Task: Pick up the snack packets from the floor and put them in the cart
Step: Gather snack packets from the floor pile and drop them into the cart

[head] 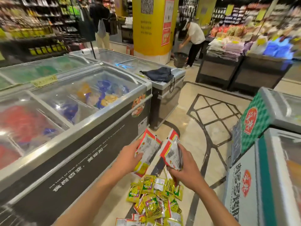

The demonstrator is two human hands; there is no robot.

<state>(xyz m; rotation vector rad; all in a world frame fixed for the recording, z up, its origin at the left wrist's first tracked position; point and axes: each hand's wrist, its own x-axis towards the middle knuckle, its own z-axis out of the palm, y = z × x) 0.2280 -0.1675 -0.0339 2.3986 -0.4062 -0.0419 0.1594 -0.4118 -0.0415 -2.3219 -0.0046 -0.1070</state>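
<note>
- The shop floor (203, 115) is shiny and pale, with dark lines in it.
- A long chest freezer (81, 152) stands on the left. It has glass lids and bags of food inside.
- Two more freezers (244, 185) with green and white sides stand on the right.
- A fat yellow pillar (151, 30) stands far back. A person in a white shirt (195, 33) bends over a black basket (180, 59) beside it.
- A pile of snack packets (156, 201), mostly yellow and green, lies on the floor between the freezers, right below the hands.
- The left hand (128, 157) is up above the pile. Its fingers are curled round a first bunch of packets (147, 149), red and white.
- The right hand (185, 170) is just beside it and grips a second bunch of packets (171, 152) of the same kind.
- A dark bag (160, 74) lies on top of a grey freezer (166, 98) further back.
</note>
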